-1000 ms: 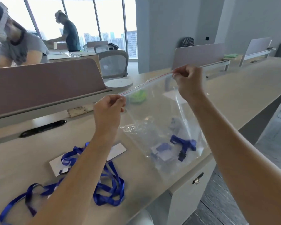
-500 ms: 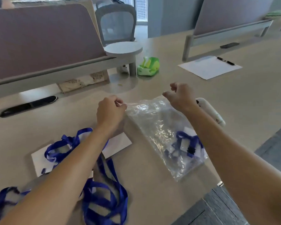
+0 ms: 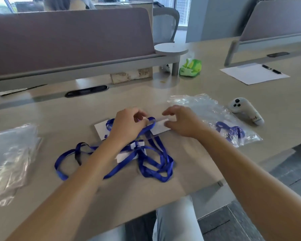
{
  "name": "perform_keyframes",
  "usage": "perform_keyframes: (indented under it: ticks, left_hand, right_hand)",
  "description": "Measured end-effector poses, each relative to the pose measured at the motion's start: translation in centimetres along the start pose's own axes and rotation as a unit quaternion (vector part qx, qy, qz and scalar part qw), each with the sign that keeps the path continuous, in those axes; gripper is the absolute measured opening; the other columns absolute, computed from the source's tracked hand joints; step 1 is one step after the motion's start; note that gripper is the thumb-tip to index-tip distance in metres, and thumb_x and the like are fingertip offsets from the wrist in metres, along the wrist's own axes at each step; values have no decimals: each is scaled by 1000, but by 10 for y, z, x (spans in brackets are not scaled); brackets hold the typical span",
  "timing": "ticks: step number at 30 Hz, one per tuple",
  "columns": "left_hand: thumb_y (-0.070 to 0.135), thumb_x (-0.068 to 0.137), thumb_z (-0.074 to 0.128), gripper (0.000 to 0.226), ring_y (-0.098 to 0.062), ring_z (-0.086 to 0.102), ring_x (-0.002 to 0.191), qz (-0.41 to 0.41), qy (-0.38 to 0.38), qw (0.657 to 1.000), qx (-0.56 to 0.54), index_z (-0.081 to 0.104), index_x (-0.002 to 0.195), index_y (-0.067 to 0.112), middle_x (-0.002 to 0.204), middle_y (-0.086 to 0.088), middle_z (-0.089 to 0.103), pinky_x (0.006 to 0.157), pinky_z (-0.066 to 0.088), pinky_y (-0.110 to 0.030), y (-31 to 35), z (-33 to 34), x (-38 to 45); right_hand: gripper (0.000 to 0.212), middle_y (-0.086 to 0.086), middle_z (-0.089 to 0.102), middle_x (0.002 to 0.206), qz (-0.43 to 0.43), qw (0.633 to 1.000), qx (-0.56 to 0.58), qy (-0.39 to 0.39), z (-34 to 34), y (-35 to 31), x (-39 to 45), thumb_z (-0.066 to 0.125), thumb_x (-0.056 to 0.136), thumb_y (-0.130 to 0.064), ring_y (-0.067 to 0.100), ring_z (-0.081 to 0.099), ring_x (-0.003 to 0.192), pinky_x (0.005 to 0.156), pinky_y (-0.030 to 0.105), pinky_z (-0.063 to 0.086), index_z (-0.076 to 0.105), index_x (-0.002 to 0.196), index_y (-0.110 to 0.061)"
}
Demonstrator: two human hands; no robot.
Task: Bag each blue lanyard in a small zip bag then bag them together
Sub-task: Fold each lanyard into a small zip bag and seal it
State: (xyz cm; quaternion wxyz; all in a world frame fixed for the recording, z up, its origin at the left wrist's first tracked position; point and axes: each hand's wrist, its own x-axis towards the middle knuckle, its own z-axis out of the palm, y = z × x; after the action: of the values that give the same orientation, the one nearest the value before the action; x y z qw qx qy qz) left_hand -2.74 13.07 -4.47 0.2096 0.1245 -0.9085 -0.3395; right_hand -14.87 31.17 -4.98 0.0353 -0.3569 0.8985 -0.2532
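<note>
both hands over the middle of the table (image 3: pixel 207 87). left hand (image 3: pixel 127 126) has its fingers curled round a loop of the loose blue lanyards (image 3: pixel 146 159), pinching the strap just above a white card (image 3: pixel 101 127). right hand (image 3: pixel 182 121) sits just beside it, fingers bent and resting on the right end of that card, where a small clear zip bag seems to lie; cannot tell whether it pinches anything.

the loose lanyards lie tangled on the table in front of the hands, straps looping toward the near edge, with a second white card (image 3: pixel 125 156) under them.

large zip bag (image 3: pixel 207 112) lies flat to the right of the right hand, bagged blue lanyards (image 3: pixel 230 131) inside at its near end. white controller (image 3: pixel 245 110) just beside the bag's right edge.

stack of clear bags (image 3: pixel 12 157) at far left. green tissue pack (image 3: pixel 190 67) and paper sheet (image 3: pixel 254 75) with a pen (image 3: pixel 271 69) farther back.
</note>
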Motion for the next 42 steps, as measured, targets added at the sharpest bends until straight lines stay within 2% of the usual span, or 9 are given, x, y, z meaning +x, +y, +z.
perform_keyframes:
  ticks: [4, 8, 13, 19, 25, 32, 34, 39, 42]
  left_hand:
    - [19, 89, 76, 27, -12, 59, 108, 39, -62, 997, 23, 73, 115, 17, 109, 8, 65, 95, 48, -31, -10, -3, -29]
    - [29, 87, 78, 42, -13, 53, 120, 59, -109, 989, 75, 67, 126, 21, 122, 7, 64, 98, 43, -31, -18, 4, -32]
    - [33, 86, 79, 48, -18, 53, 121, 79, -110, 983, 126, 65, 130, 20, 127, 3, 63, 99, 46, -39, -20, 14, -27]
    - [21, 95, 67, 24, -16, 60, 108, 132, -80, 976, 155, 74, 117, 20, 117, 4, 67, 90, 52, -38, -21, 15, -26]
    - [17, 98, 62, 15, -17, 62, 99, 174, 14, 976, 133, 75, 104, 17, 103, 3, 70, 84, 53, -43, -21, 15, -31]
    - [17, 97, 62, 12, -19, 58, 101, 197, 44, 977, 73, 74, 99, 17, 102, 4, 68, 91, 49, -45, -14, 5, -38]
    - [16, 96, 63, 11, -17, 60, 99, 193, 48, 979, 33, 73, 99, 17, 99, 4, 68, 91, 49, -40, -9, -2, -42]
    - [7, 92, 69, 12, 0, 63, 90, 155, 61, 985, -49, 74, 100, 15, 92, 13, 68, 84, 49, -15, 0, -27, -55]
    - [7, 93, 68, 11, -5, 65, 87, 132, 103, 984, -60, 73, 99, 15, 93, 8, 71, 82, 53, -18, -5, -44, -64]
  right_hand:
    - [40, 0, 66, 129, -12, 997, -21, -74, 14, -13, -10, 68, 89, -25, 22, 59, 123, 95, 26, 40, 67, 129, -20]
    - [37, -4, 67, 131, -19, 997, -13, -70, 15, -13, -23, 65, 93, -32, 20, 60, 123, 98, 31, 45, 63, 130, -25]
    - [38, -2, 66, 135, -57, 988, -143, -15, 22, 0, -38, 59, 101, -43, 26, 61, 120, 92, 37, 45, 62, 134, -24]
    - [35, 1, 72, 129, -114, 978, -164, 57, 31, 6, -55, 52, 105, -42, 27, 69, 114, 92, 44, 55, 71, 123, -19]
    - [29, -4, 70, 125, -98, 982, -121, 111, 31, 0, -68, 58, 102, -29, 25, 64, 112, 83, 41, 55, 67, 128, -22]
    - [12, -8, 71, 99, -47, 981, 27, 186, 32, -3, -75, 61, 98, -21, 18, 67, 84, 77, 41, 58, 69, 105, -27]
    - [10, -11, 70, 94, -33, 977, 65, 202, 30, -9, -78, 63, 98, -21, 14, 66, 82, 76, 40, 58, 68, 101, -30]
    - [19, -23, 69, 91, -14, 967, 164, 194, 21, -34, -88, 69, 96, -18, -1, 66, 87, 74, 14, 53, 65, 101, -35]
    - [29, -15, 71, 102, -2, 954, 220, 203, 24, -51, -89, 75, 92, -19, -1, 67, 93, 76, 15, 55, 63, 117, -28]
